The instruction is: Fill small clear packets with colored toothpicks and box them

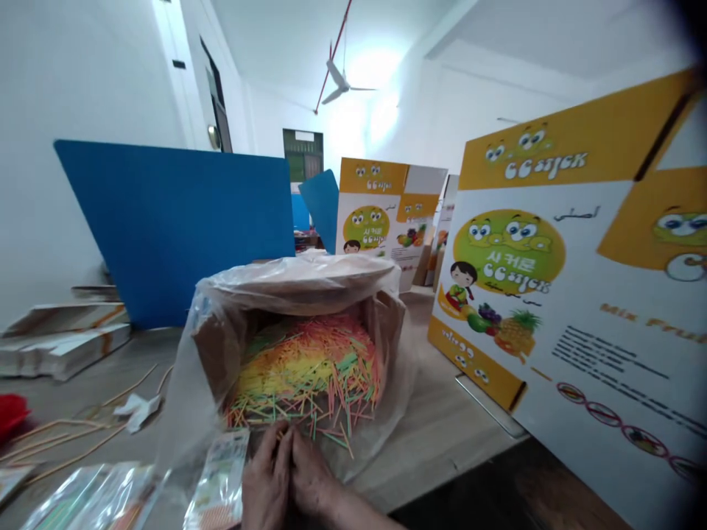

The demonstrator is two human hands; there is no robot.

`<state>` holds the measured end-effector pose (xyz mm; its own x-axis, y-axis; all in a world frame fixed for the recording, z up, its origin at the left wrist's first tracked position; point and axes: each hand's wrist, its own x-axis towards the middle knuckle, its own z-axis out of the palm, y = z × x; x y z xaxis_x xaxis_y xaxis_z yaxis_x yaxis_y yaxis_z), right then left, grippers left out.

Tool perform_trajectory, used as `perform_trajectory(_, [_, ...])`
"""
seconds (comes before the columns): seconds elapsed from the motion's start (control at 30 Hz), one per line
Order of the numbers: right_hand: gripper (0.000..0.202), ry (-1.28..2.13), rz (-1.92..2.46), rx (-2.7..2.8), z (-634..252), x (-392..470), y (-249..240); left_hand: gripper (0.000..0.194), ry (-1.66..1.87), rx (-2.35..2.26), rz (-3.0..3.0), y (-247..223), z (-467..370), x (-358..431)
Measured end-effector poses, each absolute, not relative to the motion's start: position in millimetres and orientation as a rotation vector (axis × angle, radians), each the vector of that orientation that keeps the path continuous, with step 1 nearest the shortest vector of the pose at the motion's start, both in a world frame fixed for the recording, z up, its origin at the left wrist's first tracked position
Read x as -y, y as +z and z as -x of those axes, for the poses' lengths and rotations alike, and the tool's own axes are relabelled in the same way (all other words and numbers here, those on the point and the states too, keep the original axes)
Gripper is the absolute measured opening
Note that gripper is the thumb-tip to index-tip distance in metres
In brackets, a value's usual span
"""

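Observation:
My left hand (266, 478) and my right hand (310, 470) are side by side at the front of an open cardboard box (215, 353). Both have their fingers closed and pressed together at the tips; a small yellowish bit shows between them, too little to name. Inside the box, lined with a clear plastic bag (180, 405), lies a heap of thin coloured sticks (309, 361) in pink, orange, yellow and green. Loose sticks spill toward my fingers. Just left of my left hand lies a clear printed packet (218, 475) with sticks in it.
More filled packets (88, 497) lie at the lower left, near rubber bands (60, 442), a white scrap (138, 411) and a red object (12, 414). Flat cartons (66, 342) are stacked behind. Blue panels (182, 228) stand at the back; printed cartons (502, 272) rise on the right.

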<state>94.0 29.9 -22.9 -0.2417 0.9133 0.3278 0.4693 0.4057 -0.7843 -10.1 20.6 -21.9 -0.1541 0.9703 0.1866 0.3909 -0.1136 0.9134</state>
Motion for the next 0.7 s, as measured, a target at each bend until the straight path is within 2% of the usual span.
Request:
perform_trajectory(0.13, [0.037, 0.927, 1.004, 1.705, -92.8, -25.2, -15.6, 0.047, 1.243, -1.646, -1.513, -22.5, 15.6, -19.2])
perform_trajectory(0.27, [0.043, 0.928, 0.974, 1.557, -90.9, -29.9, -31.6, 0.037, 1.269, -1.57, -1.792, -22.1, 17.6, -21.4])
perform_trajectory(0.5, [0.021, 0.791, 1.24, 1.615, -94.5, -25.9, -40.0, 0.038, 1.257, -1.629, -2.075, -32.4, 19.2, -17.7])
perform_trajectory(0.7, [0.021, 0.769, 1.296, 1.64, -93.4, -27.5, -40.6, 0.028, 1.351, -1.604, -2.21, -41.7, 19.3, -28.0])
